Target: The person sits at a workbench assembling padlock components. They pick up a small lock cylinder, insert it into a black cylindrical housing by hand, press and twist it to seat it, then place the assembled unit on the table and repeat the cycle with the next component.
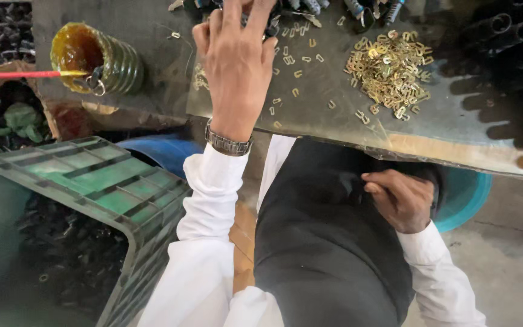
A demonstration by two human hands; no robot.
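Left hand (237,66) is stretched out over the bench (455,121), fingers spread a bit and pointing toward 12 o'clock, tips going into a dark bunch of parts (286,18) at the top edge. Can't tell if it's actually pinching anything there, the tips are cut off by the frame. There's a metal watch (228,144) on that wrist and a white sleeve (207,242) below it

Right hand (402,200) is down at about 4 o'clock from the left one, below the bench edge, resting on the dark apron (322,242). Fingers curled in together, thumb on top, looks like it's gripping the cloth but hard to say for sure

Loose brass clips (298,66) are scattered on the bench right by the left hand, and the big pile (391,69) of them sits at 3 o'clock from it, well apart. At 9 o'clock from the left hand there's a green jar (113,60) tipped on its side with yellowish gunk inside and a red stick (13,75) poking into it. A green crate (110,188) sits at 7 o'clock, dark bits under it
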